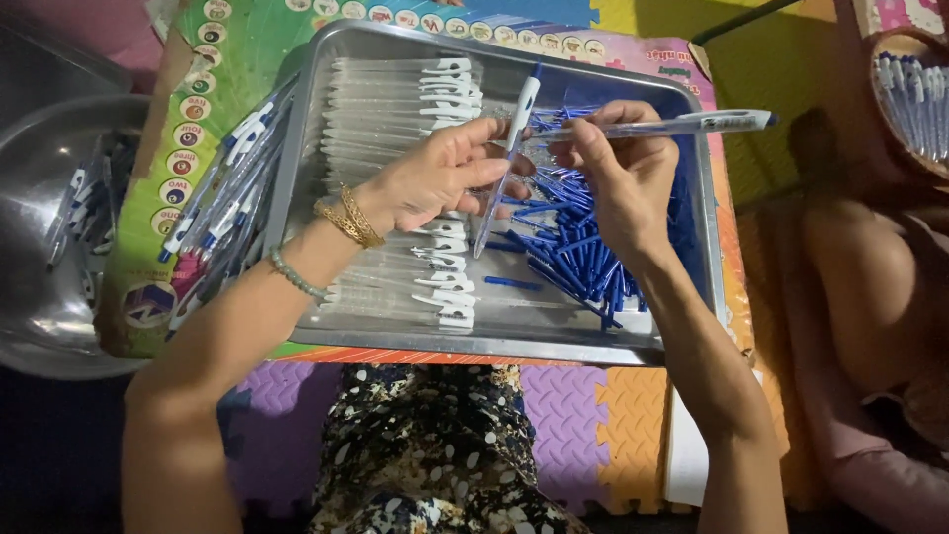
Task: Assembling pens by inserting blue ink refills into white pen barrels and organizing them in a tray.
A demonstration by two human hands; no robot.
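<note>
Pen barrel [497, 188], clear with white clip, pinched upright in left hand [435, 178] over metal tray [692, 198]. Right hand [623, 173] pinches second pen [682, 124], held level. Blue refills [573, 247] piled below, empty barrels [395, 109] stacked left. Best keep barrel steady, feed refill straight.

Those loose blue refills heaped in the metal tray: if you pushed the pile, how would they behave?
The blue refills look thin and round, so they would probably roll and scatter across the smooth metal tray. They seem very light. Being so slender, one might flex a little when pinched, as the left hand pinches a pen.
</note>
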